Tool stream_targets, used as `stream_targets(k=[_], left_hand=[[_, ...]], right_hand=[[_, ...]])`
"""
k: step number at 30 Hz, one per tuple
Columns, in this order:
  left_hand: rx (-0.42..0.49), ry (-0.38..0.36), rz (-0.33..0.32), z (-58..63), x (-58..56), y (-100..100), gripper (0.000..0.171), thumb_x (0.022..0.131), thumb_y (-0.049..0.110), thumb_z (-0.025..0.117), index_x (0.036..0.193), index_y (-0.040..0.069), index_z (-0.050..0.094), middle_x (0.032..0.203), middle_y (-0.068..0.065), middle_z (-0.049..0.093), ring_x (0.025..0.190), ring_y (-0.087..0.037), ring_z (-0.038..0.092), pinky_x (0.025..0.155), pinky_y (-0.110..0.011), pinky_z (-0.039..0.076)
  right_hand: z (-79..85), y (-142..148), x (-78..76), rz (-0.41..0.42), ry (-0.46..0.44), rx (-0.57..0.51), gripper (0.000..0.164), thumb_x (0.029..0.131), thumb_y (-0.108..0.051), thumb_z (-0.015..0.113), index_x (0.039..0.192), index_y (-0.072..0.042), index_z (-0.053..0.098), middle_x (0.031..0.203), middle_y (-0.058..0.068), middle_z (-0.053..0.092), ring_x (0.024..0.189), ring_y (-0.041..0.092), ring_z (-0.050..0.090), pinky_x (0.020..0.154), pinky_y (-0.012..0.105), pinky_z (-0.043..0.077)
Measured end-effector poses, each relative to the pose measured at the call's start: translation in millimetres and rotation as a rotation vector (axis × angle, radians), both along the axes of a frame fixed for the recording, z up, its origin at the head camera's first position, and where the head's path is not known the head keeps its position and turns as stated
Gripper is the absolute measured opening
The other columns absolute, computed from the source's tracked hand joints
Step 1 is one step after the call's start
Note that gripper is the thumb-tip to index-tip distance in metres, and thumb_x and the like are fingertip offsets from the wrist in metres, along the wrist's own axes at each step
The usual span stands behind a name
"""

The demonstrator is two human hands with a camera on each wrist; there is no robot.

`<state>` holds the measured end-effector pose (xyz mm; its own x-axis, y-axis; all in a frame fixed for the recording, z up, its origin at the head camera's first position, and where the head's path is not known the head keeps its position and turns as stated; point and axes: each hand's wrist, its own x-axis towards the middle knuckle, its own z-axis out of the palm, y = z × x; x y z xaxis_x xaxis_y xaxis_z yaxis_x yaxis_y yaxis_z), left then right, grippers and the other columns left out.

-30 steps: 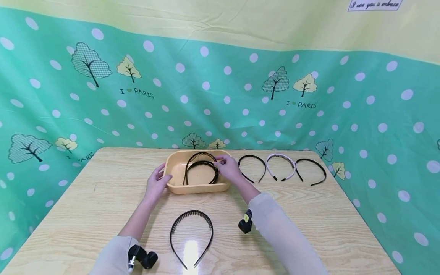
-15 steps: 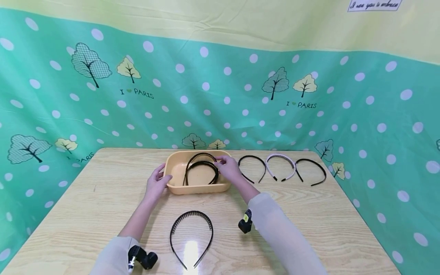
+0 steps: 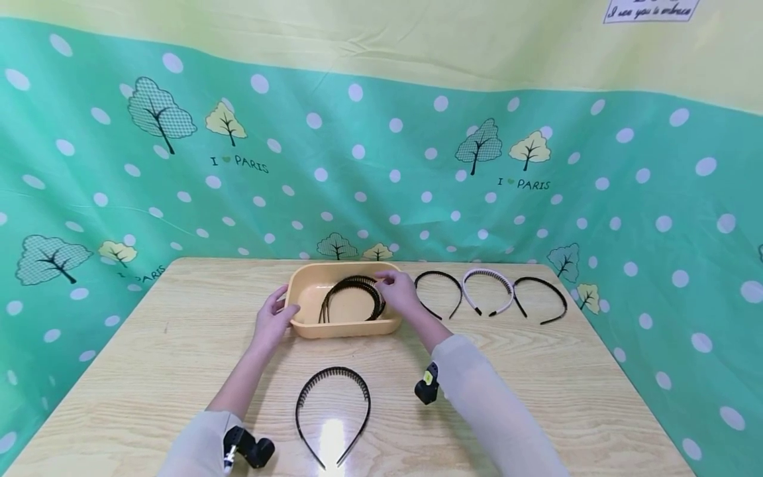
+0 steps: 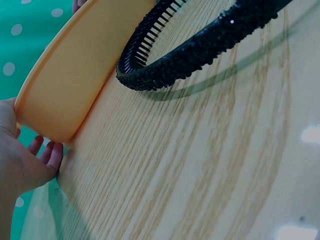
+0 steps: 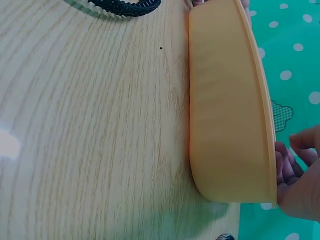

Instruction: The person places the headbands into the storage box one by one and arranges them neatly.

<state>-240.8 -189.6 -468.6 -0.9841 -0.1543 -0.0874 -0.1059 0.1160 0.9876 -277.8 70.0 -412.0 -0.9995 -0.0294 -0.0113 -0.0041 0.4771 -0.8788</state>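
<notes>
A shallow peach plastic bin (image 3: 340, 329) sits at the back middle of the table, with several dark toothed headbands (image 3: 352, 281) lying overlapped inside. My left hand (image 3: 272, 322) grips the bin's left end, its thumb over the rim and fingers outside; the left wrist view shows those fingers under the corner. Over the right end is my right hand (image 3: 399, 291), fingertips inside beside the headbands. The right wrist view shows that hand's thumb apart from its fingers, with no headband visible between them. Nearer me on the table lies a black toothed headband (image 3: 332, 371), its sparkly outer face visible in the left wrist view.
Right of the bin lie a thin black headband (image 3: 439, 273), a lilac headband (image 3: 509, 291) and another black headband (image 3: 557, 291) in a row. A green dotted cloth (image 3: 381, 165) hangs behind the wooden table (image 3: 536, 397).
The raised headband in the bin has dropped lower onto the others, and my right fingers have let it go. My left hand stays on the bin.
</notes>
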Motion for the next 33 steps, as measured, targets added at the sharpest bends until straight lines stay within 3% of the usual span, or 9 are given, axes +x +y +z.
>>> stream_targets(k=[6,15,19,26,33], left_hand=[[0.006,0.005,0.009,0.9,-0.2,0,0.06,0.091,0.01,0.053,0.146,0.017,0.031,0.135,-0.022,0.046,0.086,0.002,0.053,0.067,-0.014,0.049],[-0.005,0.0,0.013,2.8,-0.1,0,0.06,0.091,0.011,0.053,0.147,0.017,0.031,0.134,-0.022,0.046,0.09,-0.002,0.053,0.068,-0.015,0.049],[-0.009,-0.008,0.013,3.5,0.6,0,0.06,0.091,0.012,0.053,0.147,0.017,0.03,0.135,-0.021,0.046,0.093,-0.005,0.052,0.068,-0.015,0.049],[-0.003,-0.01,0.008,3.8,0.7,1,0.06,0.092,0.012,0.053,0.147,0.018,0.03,0.135,-0.021,0.045,0.094,-0.005,0.052,0.069,-0.014,0.048],[-0.009,-0.008,0.005,3.2,1.2,1,0.06,0.092,0.013,0.053,0.147,0.018,0.03,0.136,-0.022,0.045,0.095,-0.007,0.052,0.068,-0.015,0.048]], right_hand=[[2.0,0,0.8,0.007,0.003,0.018,0.024,0.089,-0.011,0.059,0.113,-0.008,0.066,0.092,0.007,0.06,0.075,0.014,0.053,0.061,0.021,0.047],[6.7,1,3.9,0.041,-0.005,-0.007,0.026,0.09,-0.015,0.06,0.113,-0.005,0.064,0.086,0.006,0.058,0.077,0.024,0.059,0.057,0.021,0.044],[7.7,2,5.8,0.055,-0.002,-0.002,0.028,0.089,-0.017,0.061,0.113,-0.004,0.064,0.086,0.006,0.058,0.075,0.022,0.059,0.057,0.021,0.045],[9.5,4,10.0,0.082,-0.004,-0.012,0.027,0.089,-0.016,0.061,0.113,-0.003,0.063,0.084,0.006,0.059,0.086,0.037,0.062,0.056,0.02,0.044],[11.0,6,15.8,0.11,0.014,0.002,0.025,0.09,-0.015,0.06,0.112,-0.003,0.064,0.085,0.007,0.06,0.087,0.04,0.061,0.053,0.02,0.042]])
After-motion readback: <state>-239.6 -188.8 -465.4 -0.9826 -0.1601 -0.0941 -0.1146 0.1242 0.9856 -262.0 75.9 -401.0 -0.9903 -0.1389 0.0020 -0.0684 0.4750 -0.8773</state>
